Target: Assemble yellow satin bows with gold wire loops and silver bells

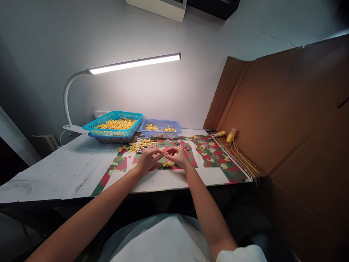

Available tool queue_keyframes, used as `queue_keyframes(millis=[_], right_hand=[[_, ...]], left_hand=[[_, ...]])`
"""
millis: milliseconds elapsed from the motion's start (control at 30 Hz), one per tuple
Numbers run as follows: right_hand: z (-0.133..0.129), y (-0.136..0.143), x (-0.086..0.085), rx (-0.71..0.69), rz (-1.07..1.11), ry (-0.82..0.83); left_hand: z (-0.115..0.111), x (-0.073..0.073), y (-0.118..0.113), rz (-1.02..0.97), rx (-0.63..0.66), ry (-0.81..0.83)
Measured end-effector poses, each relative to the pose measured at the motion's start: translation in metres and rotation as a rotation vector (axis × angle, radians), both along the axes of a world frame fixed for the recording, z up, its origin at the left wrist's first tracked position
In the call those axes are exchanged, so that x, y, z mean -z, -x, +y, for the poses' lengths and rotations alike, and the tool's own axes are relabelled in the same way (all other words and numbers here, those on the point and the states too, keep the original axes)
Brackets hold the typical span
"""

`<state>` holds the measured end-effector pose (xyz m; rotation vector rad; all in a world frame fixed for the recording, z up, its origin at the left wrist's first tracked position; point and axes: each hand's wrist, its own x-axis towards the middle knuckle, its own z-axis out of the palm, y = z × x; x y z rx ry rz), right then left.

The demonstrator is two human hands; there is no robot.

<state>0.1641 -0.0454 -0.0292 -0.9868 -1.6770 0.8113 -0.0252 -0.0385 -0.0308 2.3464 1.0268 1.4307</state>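
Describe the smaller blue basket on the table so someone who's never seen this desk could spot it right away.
Start at the white desk lamp against the back wall. Below its lit bar, two baskets stand side by side on the table. The one wanted is the right-hand basket, paler and shallower than the turquoise basket that sits stacked on another, and holding only a few yellow pieces rather than a full heap.

Red, green and cream camouflage-like print on the mat [212, 160] — yellow bows [135, 146] scattered at its 11 o'clock. Turquoise basket [114, 117] heaped with yellow pieces; pale blue basket [160, 134] at its 3 o'clock — brown cardboard [286, 109], white lamp [135, 63].
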Motion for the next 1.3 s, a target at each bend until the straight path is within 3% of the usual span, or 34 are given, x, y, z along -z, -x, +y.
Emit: queue_keyframes(millis=[200,700,1300], right_hand=[[-0.008,-0.003,-0.008,0.063,-0.105,-0.046],[-0.008,-0.004,-0.009,0.006,-0.113,0.001],[-0.004,0.007,-0.002,0.050,-0.121,0.134]], left_hand=[[0.000,0.000,0.000,-0.013,-0.022,0.028],[-0.001,0.000,0.000,0.031,0.035,0.225],[0.000,0.004,-0.001,0.077,0.019,-0.011]])
